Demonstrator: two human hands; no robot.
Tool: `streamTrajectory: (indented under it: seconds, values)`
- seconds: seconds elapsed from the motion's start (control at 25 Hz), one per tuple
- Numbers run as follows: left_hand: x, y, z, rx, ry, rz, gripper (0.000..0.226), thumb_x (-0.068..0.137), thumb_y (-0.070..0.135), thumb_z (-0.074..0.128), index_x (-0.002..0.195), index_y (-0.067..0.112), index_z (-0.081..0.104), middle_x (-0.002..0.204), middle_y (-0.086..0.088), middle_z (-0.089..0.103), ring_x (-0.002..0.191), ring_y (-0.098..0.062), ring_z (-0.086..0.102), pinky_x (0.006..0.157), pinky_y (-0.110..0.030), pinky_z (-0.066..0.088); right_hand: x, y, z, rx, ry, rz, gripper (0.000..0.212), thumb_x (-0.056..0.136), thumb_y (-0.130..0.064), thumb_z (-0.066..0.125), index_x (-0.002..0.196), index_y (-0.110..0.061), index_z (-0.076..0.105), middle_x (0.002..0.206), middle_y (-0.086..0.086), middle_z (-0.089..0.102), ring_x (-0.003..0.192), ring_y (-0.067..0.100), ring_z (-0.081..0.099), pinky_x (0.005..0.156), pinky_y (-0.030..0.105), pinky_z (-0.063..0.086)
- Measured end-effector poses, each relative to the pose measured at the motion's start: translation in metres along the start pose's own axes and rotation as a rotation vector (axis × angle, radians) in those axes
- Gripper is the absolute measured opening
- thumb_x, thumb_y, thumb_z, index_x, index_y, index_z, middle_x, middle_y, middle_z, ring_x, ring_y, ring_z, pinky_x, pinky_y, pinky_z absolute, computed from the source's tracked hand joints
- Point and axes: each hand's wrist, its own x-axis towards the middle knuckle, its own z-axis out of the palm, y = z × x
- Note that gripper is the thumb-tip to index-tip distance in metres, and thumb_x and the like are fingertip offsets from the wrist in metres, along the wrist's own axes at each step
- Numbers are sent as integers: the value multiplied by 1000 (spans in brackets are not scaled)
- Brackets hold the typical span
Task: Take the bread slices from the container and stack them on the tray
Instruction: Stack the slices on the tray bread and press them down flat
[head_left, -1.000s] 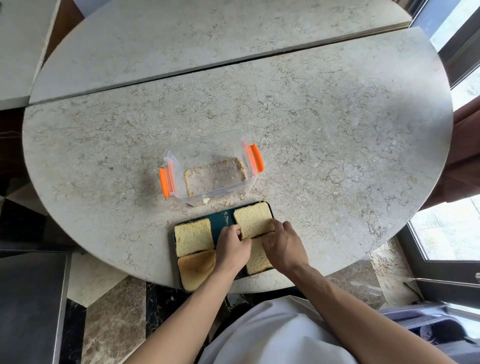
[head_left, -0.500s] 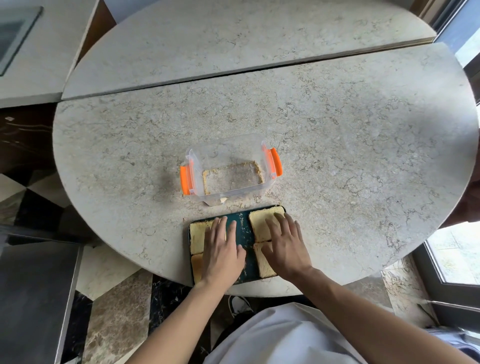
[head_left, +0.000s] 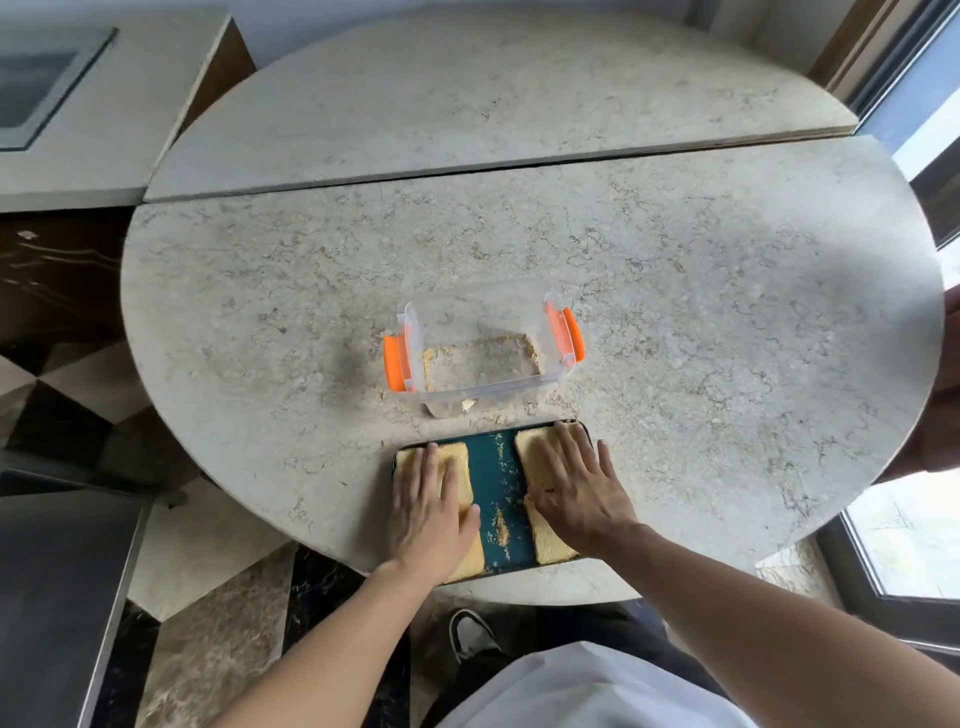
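A dark teal tray (head_left: 498, 483) lies at the near edge of the round table, strewn with crumbs. Bread slices lie in two columns on it: left slices (head_left: 460, 470) and right slices (head_left: 545, 540). My left hand (head_left: 428, 512) rests flat, fingers spread, on the left slices. My right hand (head_left: 574, 480) lies flat on the right slices. Neither hand grips anything. Just behind the tray stands the clear container (head_left: 483, 348) with orange latches; only crumbs show inside it.
The round marble table (head_left: 675, 291) stretches far beyond the container, with a seam across its back. A counter (head_left: 78, 130) stands at the far left. A window frame (head_left: 909, 545) is at the right. My shoe (head_left: 470, 634) shows on the floor under the table edge.
Both hands went from fists at the tray's middle to flat palms. They have spread apart, left hand over the left slices, right hand over the right ones. The camera view shifted.
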Motion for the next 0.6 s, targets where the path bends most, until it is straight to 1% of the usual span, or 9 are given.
streamTrajectory:
  seconds: [0.12,0.32,0.44,0.6]
  values:
    - [2,0,1,6,11,6,76,97,54,36,159,16,16,169,-17,1,154,-34,-1,123,-48,-4,-2,-7,3,-11,15,4,72,99,-58,11,158,-21,-10,165,10,-21,150,31,-25,121,49,-15]
    - [-2,2,6,-5,41,12,74,97,53,32,160,18,15,169,-15,-2,155,-32,-2,125,-48,0,-4,-13,9,-3,15,18,68,99,-51,9,157,-23,-14,162,8,-28,147,31,-31,119,46,-20]
    - [-5,1,1,11,41,3,72,99,51,32,160,17,13,169,-16,-3,155,-32,-5,125,-48,-3,-3,-14,6,20,21,-5,68,100,-48,12,157,-23,-12,160,6,-28,147,29,-30,118,45,-20]
    - [-9,5,-7,-11,12,-63,70,100,48,33,159,16,14,169,-16,-5,155,-32,-9,125,-48,-6,-3,-11,6,28,-1,-22,68,100,-49,14,157,-23,-12,159,6,-30,147,29,-30,118,45,-20]
